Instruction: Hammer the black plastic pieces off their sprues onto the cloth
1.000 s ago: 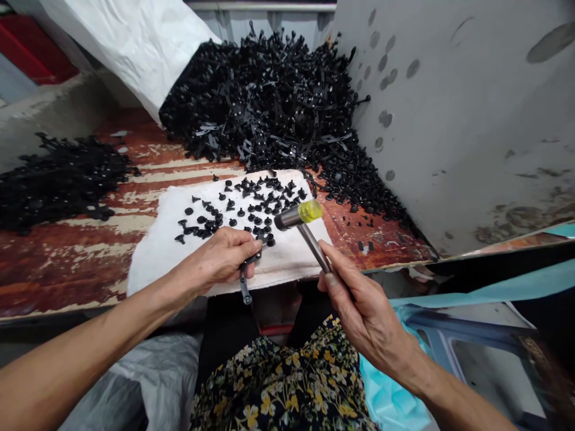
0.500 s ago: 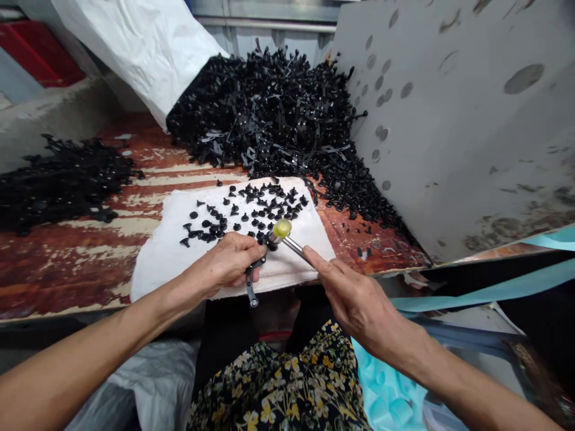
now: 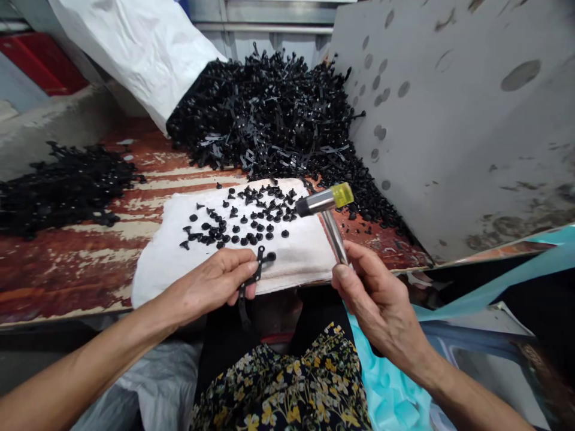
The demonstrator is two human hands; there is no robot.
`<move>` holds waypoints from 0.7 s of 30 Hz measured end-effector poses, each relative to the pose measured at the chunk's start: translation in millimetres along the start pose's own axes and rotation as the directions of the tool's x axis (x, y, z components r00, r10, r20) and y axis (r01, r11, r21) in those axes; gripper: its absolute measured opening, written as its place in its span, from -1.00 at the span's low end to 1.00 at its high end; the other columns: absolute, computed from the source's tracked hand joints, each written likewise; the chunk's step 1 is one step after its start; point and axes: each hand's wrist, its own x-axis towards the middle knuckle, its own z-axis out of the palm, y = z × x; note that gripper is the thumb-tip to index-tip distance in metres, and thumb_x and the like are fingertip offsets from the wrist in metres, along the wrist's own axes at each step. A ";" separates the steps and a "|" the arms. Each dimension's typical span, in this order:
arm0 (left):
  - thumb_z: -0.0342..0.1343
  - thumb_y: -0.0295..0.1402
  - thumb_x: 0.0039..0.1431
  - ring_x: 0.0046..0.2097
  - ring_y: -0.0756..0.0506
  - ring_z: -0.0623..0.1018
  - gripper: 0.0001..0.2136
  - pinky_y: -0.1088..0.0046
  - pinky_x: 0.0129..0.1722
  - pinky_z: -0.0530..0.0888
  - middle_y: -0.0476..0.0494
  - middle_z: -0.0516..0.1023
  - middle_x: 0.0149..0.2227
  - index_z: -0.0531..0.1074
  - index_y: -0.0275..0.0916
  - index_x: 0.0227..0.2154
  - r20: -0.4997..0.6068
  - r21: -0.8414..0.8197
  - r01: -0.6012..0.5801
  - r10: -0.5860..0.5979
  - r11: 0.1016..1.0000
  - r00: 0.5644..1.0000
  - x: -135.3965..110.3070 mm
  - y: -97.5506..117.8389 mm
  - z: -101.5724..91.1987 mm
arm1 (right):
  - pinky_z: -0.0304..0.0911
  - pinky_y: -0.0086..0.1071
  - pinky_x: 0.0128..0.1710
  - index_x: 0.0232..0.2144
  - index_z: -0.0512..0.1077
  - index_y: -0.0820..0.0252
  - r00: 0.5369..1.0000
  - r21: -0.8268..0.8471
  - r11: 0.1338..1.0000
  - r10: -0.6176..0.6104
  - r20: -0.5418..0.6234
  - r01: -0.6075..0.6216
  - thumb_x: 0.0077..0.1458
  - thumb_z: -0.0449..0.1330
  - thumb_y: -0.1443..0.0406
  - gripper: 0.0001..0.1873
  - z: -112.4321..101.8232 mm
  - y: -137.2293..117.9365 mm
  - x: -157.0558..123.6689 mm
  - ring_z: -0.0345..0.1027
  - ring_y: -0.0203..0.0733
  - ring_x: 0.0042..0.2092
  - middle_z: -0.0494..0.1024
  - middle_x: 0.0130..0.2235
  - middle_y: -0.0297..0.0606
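Strip (image 3: 259,266), black and narrow, is pinched between thumb and fingers of the left hand (image 3: 220,278) at the near edge of the white cloth (image 3: 309,257). From where I watch, I judge it mid-work: a round peg (image 3: 272,256) juts right beside its upper end, though I cannot tell whether the two are firmly joined. Its long axis runs away from the body, upper end pointing toward the back of the counter (image 3: 90,263) and slightly right; a tail part bends off below the fingers and hangs toward the lap. I have the right hand (image 3: 375,299) wrapped round the handle of a hammer (image 3: 320,202), its head apart from the strip, yellow end facing right. Beyond, dozens of loose pegs (image 3: 236,229) dot the cloth, and a large heap (image 3: 269,114) rises behind, so I reckon plenty is left; whether the smaller heap (image 3: 67,185) at left is finished, I cannot tell.
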 end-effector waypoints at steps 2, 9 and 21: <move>0.07 -0.12 0.14 -0.61 0.08 0.27 -0.71 0.59 -0.62 0.17 0.00 0.44 -0.58 0.43 -0.25 -0.50 0.097 0.017 -0.015 0.013 1.000 0.995 -6.6 -5.5 6.1 | 0.26 -0.43 -0.44 -0.19 0.42 0.13 0.994 0.071 0.993 0.090 0.055 -0.094 0.22 0.15 0.23 -0.86 6.1 -1.5 4.1 0.27 -0.28 -0.44 0.41 -0.44 -0.39; 0.00 -0.23 0.20 -0.43 -0.03 0.45 -0.76 0.52 -0.39 0.35 -0.02 0.48 -0.52 0.47 -0.21 -0.48 0.093 0.175 -0.129 0.114 0.976 0.989 -19.7 -7.4 19.4 | 0.07 -0.49 -0.53 -0.39 0.31 0.12 0.916 0.179 0.968 0.094 0.389 -0.175 0.16 0.10 0.30 -0.93 45.3 -4.2 20.5 0.11 -0.36 -0.51 0.27 -0.54 -0.50; 0.16 -0.01 -0.01 -0.56 0.06 0.24 -0.64 0.60 -0.63 0.15 0.05 0.33 -0.56 0.39 -0.25 -0.39 -0.195 -0.053 -0.020 0.009 0.998 0.981 -9.8 -24.0 -29.3 | 0.24 -0.28 -0.32 -0.06 0.35 0.16 0.938 -0.296 0.941 -0.056 0.341 0.164 0.27 -0.03 0.34 -0.75 25.0 5.3 28.7 0.46 -0.08 -0.30 0.60 -0.25 -0.13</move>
